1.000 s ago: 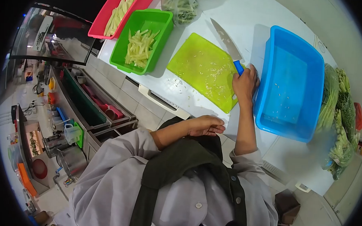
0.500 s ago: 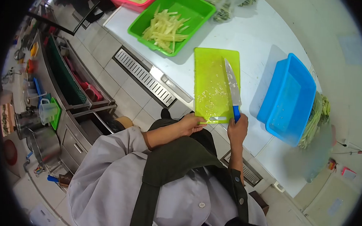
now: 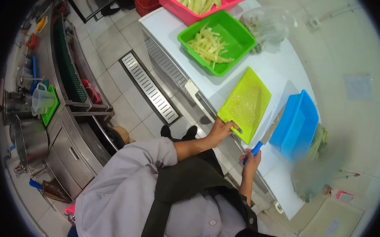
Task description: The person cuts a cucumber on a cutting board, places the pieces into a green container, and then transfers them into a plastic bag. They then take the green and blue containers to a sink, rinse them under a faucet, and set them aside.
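My left hand (image 3: 221, 132) grips the handle end of a lime-green cutting board (image 3: 246, 105), which is tilted on the white table and dotted with small pale scraps. My right hand (image 3: 250, 158) is closed around the blue handle of a kitchen knife (image 3: 269, 132). Its blade points away from me, between the board and a blue basin (image 3: 298, 125). Beyond the board, a green basin (image 3: 246, 40) holds pale yellow-green cut strips (image 3: 208, 47).
Past the green basin stands a pink basin (image 3: 177, 10) of larger pale pieces. Plastic bags hold greens (image 3: 268, 26) at the back and long green vegetables (image 3: 318, 143) on the right. A steel counter (image 3: 76, 151) with pots runs along the left.
The board has turned, its far end swinging right, with my left hand now grasping through its handle. The knife has moved off the board toward the blue basin. The camera view has shifted.
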`<move>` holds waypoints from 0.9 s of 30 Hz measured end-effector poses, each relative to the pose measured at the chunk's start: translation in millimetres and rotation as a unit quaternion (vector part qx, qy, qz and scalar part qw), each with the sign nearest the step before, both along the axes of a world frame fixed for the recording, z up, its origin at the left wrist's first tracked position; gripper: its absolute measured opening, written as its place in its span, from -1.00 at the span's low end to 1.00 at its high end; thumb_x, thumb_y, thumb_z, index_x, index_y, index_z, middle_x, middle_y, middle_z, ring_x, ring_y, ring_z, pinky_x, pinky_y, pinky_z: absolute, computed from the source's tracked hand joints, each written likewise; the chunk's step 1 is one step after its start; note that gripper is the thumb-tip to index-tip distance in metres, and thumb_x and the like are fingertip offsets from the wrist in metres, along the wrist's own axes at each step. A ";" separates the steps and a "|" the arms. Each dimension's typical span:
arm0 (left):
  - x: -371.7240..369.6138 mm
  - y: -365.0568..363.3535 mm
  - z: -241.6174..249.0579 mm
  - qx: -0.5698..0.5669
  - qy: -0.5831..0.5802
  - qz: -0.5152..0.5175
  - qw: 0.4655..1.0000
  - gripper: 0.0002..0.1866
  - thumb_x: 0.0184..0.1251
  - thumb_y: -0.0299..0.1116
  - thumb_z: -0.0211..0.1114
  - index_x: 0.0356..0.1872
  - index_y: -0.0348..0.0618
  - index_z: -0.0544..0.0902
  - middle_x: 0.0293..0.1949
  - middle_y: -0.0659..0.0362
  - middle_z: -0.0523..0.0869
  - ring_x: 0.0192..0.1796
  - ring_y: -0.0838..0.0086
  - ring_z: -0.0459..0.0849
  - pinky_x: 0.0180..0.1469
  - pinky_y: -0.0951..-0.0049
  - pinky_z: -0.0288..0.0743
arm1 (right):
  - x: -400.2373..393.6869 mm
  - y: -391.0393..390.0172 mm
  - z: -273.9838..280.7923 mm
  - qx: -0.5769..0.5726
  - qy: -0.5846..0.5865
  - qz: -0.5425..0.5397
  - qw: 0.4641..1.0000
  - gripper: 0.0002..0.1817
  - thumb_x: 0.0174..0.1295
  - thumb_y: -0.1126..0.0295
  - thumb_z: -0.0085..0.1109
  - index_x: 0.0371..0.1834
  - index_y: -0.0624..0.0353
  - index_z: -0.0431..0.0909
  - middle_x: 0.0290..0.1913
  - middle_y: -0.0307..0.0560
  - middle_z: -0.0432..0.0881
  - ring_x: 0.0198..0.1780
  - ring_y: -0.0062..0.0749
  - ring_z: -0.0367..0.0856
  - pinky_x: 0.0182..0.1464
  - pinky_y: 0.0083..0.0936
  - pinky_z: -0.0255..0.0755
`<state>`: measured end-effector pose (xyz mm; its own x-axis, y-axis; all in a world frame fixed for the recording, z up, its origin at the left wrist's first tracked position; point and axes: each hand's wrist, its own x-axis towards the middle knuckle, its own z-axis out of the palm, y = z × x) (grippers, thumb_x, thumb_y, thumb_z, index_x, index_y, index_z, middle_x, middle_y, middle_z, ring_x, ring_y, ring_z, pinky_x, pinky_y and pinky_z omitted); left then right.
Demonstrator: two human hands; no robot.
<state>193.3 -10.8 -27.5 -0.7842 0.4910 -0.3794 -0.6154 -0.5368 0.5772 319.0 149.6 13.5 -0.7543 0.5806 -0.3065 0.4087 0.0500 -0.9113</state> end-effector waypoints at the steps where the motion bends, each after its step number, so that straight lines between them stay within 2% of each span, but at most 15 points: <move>1: -4.2 20.8 -38.6 0.025 -0.008 -0.012 1.000 -0.78 0.35 -0.40 0.25 -0.03 -0.06 0.48 -0.22 0.19 0.63 -0.07 0.46 0.61 0.01 0.07 0.57 | 0.2 4.4 4.3 0.021 0.008 -0.001 1.000 -0.86 0.28 0.48 -0.01 -0.14 0.22 0.34 -0.30 -0.02 0.59 -0.62 -0.45 0.50 -0.58 -0.57 0.34; 2: -9.4 25.9 -28.8 0.027 0.003 -0.005 1.000 -0.78 0.35 -0.40 0.25 -0.03 -0.06 0.48 -0.22 0.19 0.63 -0.07 0.46 0.61 0.01 0.07 0.57 | -1.8 10.2 9.0 0.042 0.019 -0.002 0.999 -0.87 0.26 0.49 0.00 -0.16 0.22 0.34 -0.32 -0.02 0.59 -0.63 -0.46 0.49 -0.58 -0.56 0.34; 4: -18.8 30.6 6.2 0.120 -0.162 0.018 0.979 -0.87 0.34 -0.42 0.21 -0.12 -0.06 0.53 -0.25 0.14 0.60 -0.15 0.42 0.61 -0.09 0.07 0.58 | -9.9 20.1 26.9 0.063 0.033 -0.003 0.997 -0.90 0.23 0.53 0.00 -0.21 0.21 0.35 -0.44 -0.12 0.50 -0.68 -0.53 0.41 -0.65 -0.62 0.28; 5: -26.2 31.2 21.6 0.121 -0.180 0.012 0.976 -0.96 0.35 -0.43 0.19 -0.30 -0.14 0.56 -0.23 0.09 0.61 -0.14 0.30 0.63 -0.06 0.04 0.62 | -13.8 29.1 31.1 0.087 0.047 -0.001 0.995 -0.90 0.27 0.51 0.03 -0.20 0.21 0.36 -0.46 -0.16 0.47 -0.68 -0.56 0.39 -0.66 -0.64 0.25; 6: -33.8 30.9 30.6 0.125 -0.174 0.014 0.977 -0.96 0.35 -0.43 0.19 -0.30 -0.14 0.56 -0.23 0.09 0.61 -0.14 0.30 0.63 -0.06 0.04 0.62 | -16.0 39.9 35.5 0.110 0.058 -0.001 0.992 -0.90 0.31 0.48 0.05 -0.19 0.21 0.37 -0.48 -0.19 0.45 -0.68 -0.59 0.37 -0.68 -0.66 0.22; 8: -44.8 21.4 41.8 0.191 -0.164 0.017 0.968 -0.85 0.34 -0.42 0.21 -0.45 -0.21 0.55 -0.21 0.06 0.62 -0.11 0.18 0.66 0.02 -0.03 0.62 | -28.8 52.2 54.5 0.131 0.063 0.003 0.989 -0.88 0.37 0.44 0.05 -0.14 0.23 0.39 -0.49 -0.21 0.44 -0.68 -0.61 0.35 -0.68 -0.67 0.21; 9: -50.2 8.8 50.3 0.199 -0.163 -0.004 0.966 -0.93 0.34 -0.43 0.18 -0.32 -0.19 0.54 -0.17 0.06 0.62 0.00 0.15 0.66 0.16 -0.15 0.55 | -37.3 56.7 64.5 0.148 0.066 0.006 0.987 -0.85 0.43 0.39 0.05 -0.09 0.25 0.41 -0.49 -0.23 0.43 -0.67 -0.64 0.34 -0.69 -0.68 0.21; 12: -61.1 -36.9 88.6 0.173 -0.070 -0.012 0.982 -0.92 0.35 -0.43 0.17 -0.30 -0.22 0.55 -0.26 0.07 0.63 -0.08 0.15 0.68 0.13 -0.11 0.60 | -58.6 72.5 87.4 0.122 0.098 0.018 0.988 -0.60 0.51 0.24 0.07 0.24 0.28 0.38 -0.51 -0.25 0.45 -0.64 -0.67 0.36 -0.67 -0.71 0.24; 13: -62.1 -53.6 108.0 0.147 -0.050 0.010 0.988 -0.92 0.34 -0.44 0.18 -0.28 -0.22 0.55 -0.29 0.11 0.63 -0.13 0.22 0.69 0.10 -0.13 0.62 | -66.5 75.2 91.4 0.110 0.103 0.017 0.988 -0.60 0.51 0.24 0.07 0.24 0.28 0.38 -0.51 -0.25 0.45 -0.64 -0.67 0.36 -0.67 -0.71 0.24; 16: -70.9 -105.6 154.0 0.062 0.031 0.063 0.996 -0.88 0.33 -0.46 0.17 -0.16 -0.21 0.55 -0.39 0.21 0.60 -0.28 0.36 0.67 -0.02 -0.15 0.69 | -98.9 65.4 110.7 0.097 0.179 0.100 0.974 -0.55 0.51 0.25 0.06 0.34 0.30 0.38 -0.48 -0.22 0.51 -0.62 -0.67 0.39 -0.63 -0.68 0.28; 17: -76.2 -120.6 163.9 0.034 0.056 0.090 0.994 -0.89 0.31 -0.46 0.17 -0.19 -0.24 0.55 -0.43 0.20 0.59 -0.34 0.34 0.67 -0.12 -0.14 0.72 | -109.1 50.1 125.5 0.077 0.173 0.159 0.969 -0.56 0.50 0.27 0.07 0.33 0.29 0.42 -0.46 -0.21 0.53 -0.62 -0.67 0.39 -0.60 -0.67 0.30; 18: -83.3 -134.3 164.4 0.009 0.058 0.118 0.991 -0.81 0.28 -0.45 0.16 -0.15 -0.33 0.53 -0.39 0.06 0.63 -0.35 0.07 0.75 -0.23 0.01 0.75 | -119.8 34.4 134.3 0.059 0.168 0.217 0.960 -0.57 0.49 0.29 0.08 0.32 0.28 0.46 -0.45 -0.21 0.56 -0.61 -0.67 0.40 -0.58 -0.66 0.33; 21: -105.4 -162.6 168.9 -0.024 0.083 0.150 0.985 -0.81 0.26 -0.45 0.14 -0.15 -0.33 0.52 -0.42 0.07 0.63 -0.38 0.12 0.75 -0.30 0.10 0.75 | -154.0 -12.0 138.9 0.130 0.129 0.380 0.907 -0.55 0.43 0.37 0.14 0.37 0.14 0.46 -0.46 -0.24 0.55 -0.61 -0.72 0.39 -0.52 -0.66 0.39; 23: -117.0 -175.7 169.3 -0.093 0.070 0.158 0.980 -0.82 0.25 -0.45 0.12 -0.17 -0.29 0.53 -0.42 0.10 0.63 -0.43 0.18 0.74 -0.42 0.26 0.70 | -171.6 -37.5 132.4 0.176 0.155 0.459 0.857 -0.55 0.40 0.41 0.16 0.35 0.19 0.46 -0.26 0.04 0.71 -0.43 -0.25 0.67 -0.29 -0.44 0.55; 27: -119.2 -193.3 183.3 -0.164 0.071 0.173 0.969 -0.85 0.23 -0.45 0.09 -0.23 -0.26 0.53 -0.45 0.15 0.61 -0.45 0.22 0.72 -0.50 0.40 0.60 | -193.9 -73.2 117.2 0.168 0.189 0.515 0.819 -0.58 0.40 0.38 0.15 0.30 0.22 0.47 -0.03 0.33 0.67 -0.08 0.19 0.71 -0.04 -0.25 0.55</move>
<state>74.1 -204.1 155.8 -0.9360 0.0609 -0.3468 -0.3334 -0.4700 0.8173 125.2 76.4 130.7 -0.9013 -0.4194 0.1083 -0.3161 0.4657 -0.8266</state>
